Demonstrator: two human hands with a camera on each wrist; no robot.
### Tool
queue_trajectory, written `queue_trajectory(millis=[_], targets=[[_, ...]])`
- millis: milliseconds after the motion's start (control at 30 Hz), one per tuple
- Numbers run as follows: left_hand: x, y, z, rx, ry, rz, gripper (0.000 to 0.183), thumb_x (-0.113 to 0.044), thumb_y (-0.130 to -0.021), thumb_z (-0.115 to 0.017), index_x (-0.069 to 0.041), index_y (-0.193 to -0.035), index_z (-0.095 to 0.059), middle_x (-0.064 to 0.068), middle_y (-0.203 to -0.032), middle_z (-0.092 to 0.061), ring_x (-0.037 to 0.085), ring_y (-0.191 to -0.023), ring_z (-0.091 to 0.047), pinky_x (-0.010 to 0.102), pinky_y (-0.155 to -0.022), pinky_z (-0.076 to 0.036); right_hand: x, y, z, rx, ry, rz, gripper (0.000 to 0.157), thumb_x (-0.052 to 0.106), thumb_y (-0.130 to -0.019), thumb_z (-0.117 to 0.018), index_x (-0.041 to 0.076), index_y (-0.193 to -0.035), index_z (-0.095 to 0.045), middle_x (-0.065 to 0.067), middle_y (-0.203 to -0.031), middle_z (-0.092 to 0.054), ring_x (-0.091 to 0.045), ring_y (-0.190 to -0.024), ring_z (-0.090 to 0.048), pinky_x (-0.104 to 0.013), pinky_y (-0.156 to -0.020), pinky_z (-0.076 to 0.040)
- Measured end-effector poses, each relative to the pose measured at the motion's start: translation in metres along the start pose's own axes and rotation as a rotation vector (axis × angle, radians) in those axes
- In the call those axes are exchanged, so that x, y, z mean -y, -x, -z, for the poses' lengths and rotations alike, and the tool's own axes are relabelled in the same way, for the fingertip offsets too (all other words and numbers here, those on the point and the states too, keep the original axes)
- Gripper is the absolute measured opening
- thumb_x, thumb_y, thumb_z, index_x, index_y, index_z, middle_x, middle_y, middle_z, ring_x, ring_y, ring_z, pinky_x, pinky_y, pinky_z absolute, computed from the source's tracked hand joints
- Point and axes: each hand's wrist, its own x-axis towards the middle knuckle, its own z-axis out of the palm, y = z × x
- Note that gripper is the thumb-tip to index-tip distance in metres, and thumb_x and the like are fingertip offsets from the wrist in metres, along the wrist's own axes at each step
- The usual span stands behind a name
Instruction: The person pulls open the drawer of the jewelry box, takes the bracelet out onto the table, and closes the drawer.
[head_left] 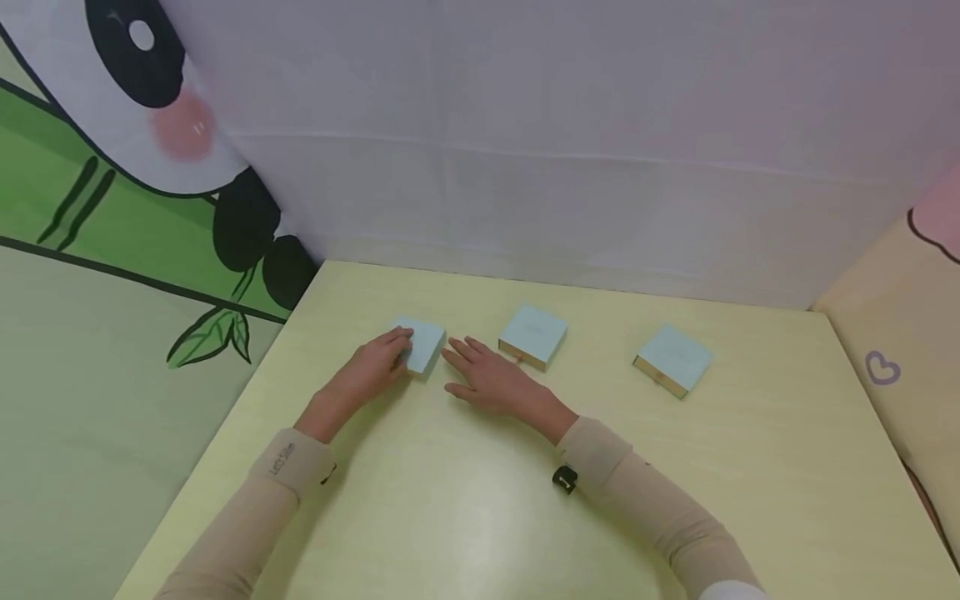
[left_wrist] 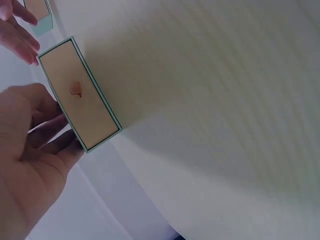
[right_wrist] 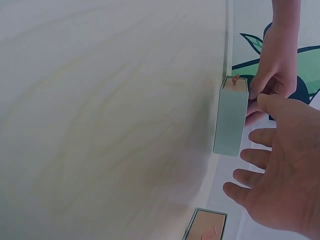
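A small light-blue drawer box with a tan front and a little pull tab lies toward the left of the table. My left hand grips it from its left side, fingers bent against its edge and top. Close to the box's right side is my right hand, palm down, fingers extended and spread. From the right wrist view, the right fingers stand beside the box's blue side without curling round it.
Two more light-blue boxes of the same kind, a middle box and a right box, lie on the pale yellow table. A white cloth wall rises behind the table's back edge. Printed panels flank both sides.
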Motion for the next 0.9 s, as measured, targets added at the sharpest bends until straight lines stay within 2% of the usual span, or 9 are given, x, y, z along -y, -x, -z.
queue_trajectory(millis=[167,233,367,567,767,900], targets=[[0.005,-0.004,0.0,-0.009,0.048,-0.002,0.008,-0.012,-0.091,-0.052,-0.008,-0.094,-0.058,0.013,-0.131,-0.054,0.03,-0.121,-0.052,0.044,-0.092,-0.049,0.001,-0.001,0.0,-0.013,0.008,0.015,0.064,0.049,-0.1,-0.035,0.013,-0.151,-0.023,-0.007,-0.158,-0.015,-0.028,-0.145,-0.013,-0.037,-0.116,-0.019],[0.007,-0.005,0.0,0.01,0.05,0.002,0.01,-0.014,-0.091,-0.051,-0.009,-0.096,-0.058,0.011,-0.131,-0.054,0.028,-0.121,-0.052,0.043,-0.093,-0.048,0.001,-0.001,0.001,-0.021,0.011,0.022,0.064,0.049,-0.1,-0.036,0.013,-0.151,-0.024,-0.008,-0.158,-0.016,-0.029,-0.144,-0.015,-0.038,-0.116,-0.019],[0.008,-0.005,0.0,0.05,0.046,0.005,0.023,-0.018,-0.094,-0.05,-0.005,-0.111,-0.058,0.012,-0.133,-0.051,0.027,-0.123,-0.049,0.043,-0.097,-0.045,0.0,0.0,0.001,-0.031,0.03,0.026,0.063,0.048,-0.1,-0.036,0.012,-0.151,-0.025,-0.009,-0.157,-0.018,-0.03,-0.144,-0.017,-0.038,-0.115,-0.021],[-0.009,-0.004,0.006,0.053,-0.002,0.025,0.043,-0.028,-0.097,-0.049,0.0,-0.13,-0.051,0.014,-0.136,-0.048,0.029,-0.124,-0.047,0.044,-0.101,-0.042,-0.001,0.002,0.002,-0.021,0.027,0.015,0.063,0.048,-0.1,-0.036,0.013,-0.151,-0.024,-0.007,-0.157,-0.017,-0.029,-0.144,-0.016,-0.038,-0.115,-0.021],[-0.029,-0.006,0.003,-0.021,-0.117,0.03,0.053,-0.035,-0.094,-0.054,-0.001,-0.134,-0.047,0.017,-0.139,-0.045,0.037,-0.13,-0.04,0.05,-0.106,-0.034,-0.005,0.008,0.004,0.0,0.021,-0.024,0.064,0.05,-0.099,-0.037,0.016,-0.152,-0.022,-0.003,-0.158,-0.016,-0.027,-0.145,-0.013,-0.04,-0.114,-0.023],[-0.034,-0.006,0.0,-0.039,-0.161,0.077,0.056,-0.04,-0.092,-0.054,-0.004,-0.134,-0.046,0.018,-0.141,-0.043,0.044,-0.131,-0.036,0.057,-0.105,-0.031,-0.011,0.013,0.003,0.007,0.032,-0.04,0.064,0.049,-0.099,-0.038,0.015,-0.152,-0.022,-0.004,-0.158,-0.017,-0.027,-0.145,-0.013,-0.039,-0.116,-0.02]])
